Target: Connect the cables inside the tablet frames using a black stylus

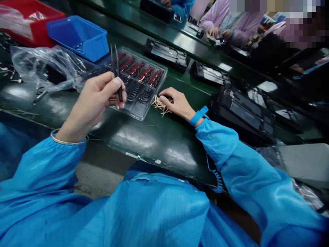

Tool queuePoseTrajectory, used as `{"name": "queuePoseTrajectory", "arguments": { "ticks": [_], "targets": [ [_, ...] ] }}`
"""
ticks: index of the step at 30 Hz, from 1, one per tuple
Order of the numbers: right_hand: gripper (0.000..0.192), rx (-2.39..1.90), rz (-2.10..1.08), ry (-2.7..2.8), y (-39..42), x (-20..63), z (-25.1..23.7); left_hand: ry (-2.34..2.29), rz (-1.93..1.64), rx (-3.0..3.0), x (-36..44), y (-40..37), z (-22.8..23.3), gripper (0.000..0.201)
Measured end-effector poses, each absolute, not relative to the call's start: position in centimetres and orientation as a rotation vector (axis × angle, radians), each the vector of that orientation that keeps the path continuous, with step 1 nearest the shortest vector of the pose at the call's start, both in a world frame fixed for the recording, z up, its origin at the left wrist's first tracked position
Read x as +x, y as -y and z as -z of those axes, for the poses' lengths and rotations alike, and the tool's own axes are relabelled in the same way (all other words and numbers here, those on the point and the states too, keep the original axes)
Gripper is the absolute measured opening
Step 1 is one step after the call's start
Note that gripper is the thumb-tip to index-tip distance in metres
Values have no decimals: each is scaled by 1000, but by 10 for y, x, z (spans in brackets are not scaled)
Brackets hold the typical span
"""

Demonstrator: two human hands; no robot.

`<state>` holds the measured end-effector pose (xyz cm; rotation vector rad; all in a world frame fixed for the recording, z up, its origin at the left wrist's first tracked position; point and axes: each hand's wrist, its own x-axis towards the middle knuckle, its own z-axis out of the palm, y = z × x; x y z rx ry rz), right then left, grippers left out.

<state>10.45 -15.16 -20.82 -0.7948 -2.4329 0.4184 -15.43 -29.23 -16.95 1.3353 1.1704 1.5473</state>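
My left hand (96,99) holds black tweezers (117,73) upright, tips pointing away from me, just in front of a clear plastic tray (141,110). Rows of small red and black parts (140,70) fill the tray's far half. My right hand (176,103) rests palm down on the dark green bench, fingertips on a small pile of thin tan strips (160,105) beside the tray's right edge. A blue wrist strap (198,115) with a coiled cord circles my right wrist.
A blue bin (79,36) and a red bin (31,20) stand at the back left, with a crumpled clear bag (43,67) in front. Black fixtures (167,53) (244,113) lie along the green belt. Other people in pink and blue coats work across it.
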Motion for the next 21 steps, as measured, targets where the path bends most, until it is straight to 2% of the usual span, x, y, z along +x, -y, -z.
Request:
{"name": "queuePoseTrajectory", "arguments": {
  "ticks": [2,5,8,11,19,21],
  "targets": [
    [62,-869,-401,2310,152,106,207,-1157,-1557,1343,-154,293,171,18],
    [44,-899,-203,2168,139,94,195,-1162,-1612,1354,-157,294,171,18],
    [25,-720,-5,2385,121,58,176,-1177,-1651,1355,-161,293,169,17],
    [14,-650,99,2670,112,17,164,-1188,-1667,1345,-164,293,168,14],
    [7,-894,88,2718,114,-14,183,-1146,-1649,1342,-167,296,176,16],
    [12,-879,99,2701,115,-12,182,-1138,-1649,1353,-167,297,177,16]
  ]
}}
